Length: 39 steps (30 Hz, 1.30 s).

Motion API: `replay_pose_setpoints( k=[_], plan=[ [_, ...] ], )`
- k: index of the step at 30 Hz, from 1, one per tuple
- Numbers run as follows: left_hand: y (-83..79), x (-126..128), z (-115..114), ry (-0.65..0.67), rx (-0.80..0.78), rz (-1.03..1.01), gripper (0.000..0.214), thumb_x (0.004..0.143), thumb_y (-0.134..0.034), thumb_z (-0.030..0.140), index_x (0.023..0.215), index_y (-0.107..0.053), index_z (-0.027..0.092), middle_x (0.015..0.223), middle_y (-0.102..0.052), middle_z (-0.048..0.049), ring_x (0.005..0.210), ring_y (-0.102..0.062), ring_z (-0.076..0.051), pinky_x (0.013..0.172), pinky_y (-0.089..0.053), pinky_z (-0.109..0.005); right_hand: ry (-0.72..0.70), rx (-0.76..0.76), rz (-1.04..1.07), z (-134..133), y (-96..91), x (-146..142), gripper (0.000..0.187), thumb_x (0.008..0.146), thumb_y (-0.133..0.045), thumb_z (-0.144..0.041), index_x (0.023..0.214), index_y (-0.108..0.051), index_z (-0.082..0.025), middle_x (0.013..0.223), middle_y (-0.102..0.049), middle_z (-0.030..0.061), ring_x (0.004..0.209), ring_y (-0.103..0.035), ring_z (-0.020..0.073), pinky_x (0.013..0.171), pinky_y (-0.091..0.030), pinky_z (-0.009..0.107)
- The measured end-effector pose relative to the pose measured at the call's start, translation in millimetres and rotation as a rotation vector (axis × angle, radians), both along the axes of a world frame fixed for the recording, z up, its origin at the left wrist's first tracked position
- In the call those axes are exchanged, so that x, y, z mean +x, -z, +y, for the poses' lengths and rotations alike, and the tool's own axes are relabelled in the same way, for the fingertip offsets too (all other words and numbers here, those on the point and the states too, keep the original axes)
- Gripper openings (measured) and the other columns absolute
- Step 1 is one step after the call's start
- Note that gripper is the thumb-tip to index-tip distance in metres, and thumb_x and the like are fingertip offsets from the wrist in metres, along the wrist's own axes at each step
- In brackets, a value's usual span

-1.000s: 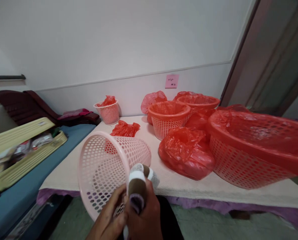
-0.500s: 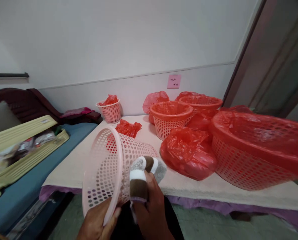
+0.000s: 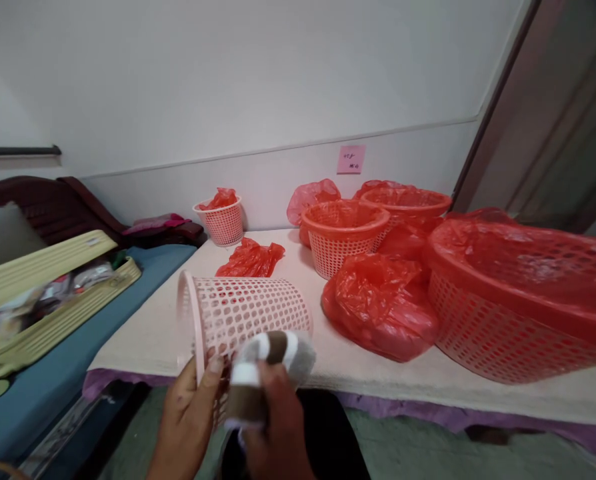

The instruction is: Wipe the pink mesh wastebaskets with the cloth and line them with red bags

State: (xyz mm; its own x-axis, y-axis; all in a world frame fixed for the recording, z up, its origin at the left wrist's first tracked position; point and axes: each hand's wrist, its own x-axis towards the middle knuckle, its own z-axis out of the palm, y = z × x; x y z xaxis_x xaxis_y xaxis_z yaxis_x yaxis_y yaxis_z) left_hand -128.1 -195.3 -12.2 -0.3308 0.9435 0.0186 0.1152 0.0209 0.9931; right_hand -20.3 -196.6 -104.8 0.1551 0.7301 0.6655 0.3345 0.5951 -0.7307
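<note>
A pale pink perforated plastic basket (image 3: 253,310) lies on its side at the near edge of the table, its mouth turned to the left. My left hand (image 3: 188,407) grips its rim, thumb outside and the other fingers partly hidden. In my right hand (image 3: 278,420), blurred by motion, is a folded cloth (image 3: 278,347) striped in grey, white and brown. The cloth lies against the basket's outer side, or just in front of it. Behind the basket a crumpled red plastic bag (image 3: 254,257) rests on the table.
A filled red bag (image 3: 381,307) lies to the right, beside a large red-lined basket (image 3: 508,333). Further back stand a smaller lined basket (image 3: 341,250) and another lined basket (image 3: 408,200). A small pink basket (image 3: 225,223) stands by the wall. Yellow boards (image 3: 53,267) lie left.
The basket has turned so its mouth faces further left and its side shows more. My right hand has moved left and slightly down with the cloth. My left hand still holds the rim.
</note>
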Motion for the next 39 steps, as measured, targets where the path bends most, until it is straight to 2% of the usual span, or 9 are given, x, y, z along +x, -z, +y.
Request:
replay_pose_setpoints(
  k=[4,9,12,15,20,25,29,33,39],
  plan=[
    [-10.2,-3,8,-0.018,-0.034,-0.067,0.049,0.067,-0.071,0.06,0.094,-0.069,0.019,0.082,-0.074,-0.0031,0.065,-0.065,-0.021,0.052,-0.05,-0.024,-0.191,0.081,-0.139,-3,-2.7,-10,0.073,0.064,-0.048,-0.015,0.137,-0.045,-0.021,0.101,-0.056,0.0098,0.087,-0.06,0.0243,0.07,-0.052,0.037],
    [-10.0,10,13,-0.03,0.02,-0.267,0.047,0.074,-0.069,0.047,0.112,-0.065,0.021,0.098,-0.074,-0.0047,0.094,-0.068,-0.025,0.081,-0.054,-0.031,0.086,-0.077,-0.001,33,-1.0,24,0.054,0.071,-0.047,-0.011,0.124,-0.052,-0.019,0.095,-0.059,0.0065,0.087,-0.059,0.0227,0.075,-0.052,0.039],
    [-10.1,19,18,-0.074,-0.022,-0.327,0.05,0.077,-0.066,0.05,0.115,-0.063,0.019,0.099,-0.074,-0.0059,0.096,-0.068,-0.025,0.087,-0.053,-0.036,0.08,-0.218,0.1,31,-3.4,27,0.042,0.076,-0.049,-0.015,0.118,-0.054,-0.02,0.098,-0.062,0.006,0.091,-0.06,0.022,0.082,-0.052,0.039],
    [-16.7,21,25,-0.091,-0.03,-0.268,0.046,0.081,-0.059,0.054,0.107,-0.067,0.018,0.098,-0.074,-0.0056,0.095,-0.068,-0.024,0.087,-0.052,-0.035,0.013,-0.126,0.047,8,-4.0,3,0.055,0.074,-0.054,-0.019,0.129,-0.049,-0.023,0.11,-0.064,0.0082,0.102,-0.062,0.0267,0.087,-0.052,0.043],
    [-29.1,18,34,-0.087,-0.074,-0.256,0.032,0.081,-0.062,0.046,0.096,-0.07,0.02,0.083,-0.075,-0.001,0.083,-0.07,-0.02,0.075,-0.054,-0.027,0.113,-0.011,-0.006,-18,-7.6,-33,0.078,0.061,-0.054,-0.014,0.138,-0.041,-0.02,0.117,-0.059,0.0143,0.106,-0.061,0.034,0.084,-0.054,0.049],
    [-27.5,25,37,-0.075,-0.134,-0.466,0.031,0.084,-0.058,0.044,0.099,-0.069,0.019,0.077,-0.074,-0.0011,0.071,-0.07,-0.018,0.068,-0.055,-0.027,0.099,0.002,-0.104,-13,-9.1,-26,0.08,0.063,-0.056,-0.016,0.141,-0.037,-0.016,0.116,-0.059,0.0168,0.107,-0.059,0.0363,0.083,-0.055,0.051],
    [-18.9,31,32,0.07,-0.101,-0.623,0.035,0.084,-0.06,0.041,0.109,-0.065,0.018,0.093,-0.074,-0.0037,0.082,-0.07,-0.019,0.079,-0.055,-0.03,0.165,0.004,-0.106,-8,-8.9,-15,0.076,0.066,-0.056,-0.015,0.14,-0.037,-0.017,0.121,-0.061,0.0164,0.108,-0.06,0.0362,0.085,-0.054,0.052],
    [5.2,17,14,0.261,0.019,-0.379,0.044,0.084,-0.059,0.046,0.119,-0.062,0.019,0.114,-0.07,-0.009,0.104,-0.066,-0.026,0.092,-0.052,-0.035,0.102,-0.044,0.04,1,-29.6,6,0.063,0.065,-0.055,-0.012,0.128,-0.049,-0.019,0.104,-0.067,0.01,0.093,-0.066,0.0274,0.078,-0.056,0.041],
    [67.7,-30,-8,0.553,0.138,0.567,0.058,0.067,-0.076,0.028,0.124,-0.063,0.032,0.127,-0.066,-0.0079,0.112,-0.064,-0.029,0.09,-0.055,-0.037,0.089,-0.222,0.216,10,-57.9,35,0.054,0.067,-0.056,-0.017,0.121,-0.056,-0.02,0.091,-0.067,0.004,0.081,-0.063,0.0224,0.067,-0.053,0.032]
  ],
)
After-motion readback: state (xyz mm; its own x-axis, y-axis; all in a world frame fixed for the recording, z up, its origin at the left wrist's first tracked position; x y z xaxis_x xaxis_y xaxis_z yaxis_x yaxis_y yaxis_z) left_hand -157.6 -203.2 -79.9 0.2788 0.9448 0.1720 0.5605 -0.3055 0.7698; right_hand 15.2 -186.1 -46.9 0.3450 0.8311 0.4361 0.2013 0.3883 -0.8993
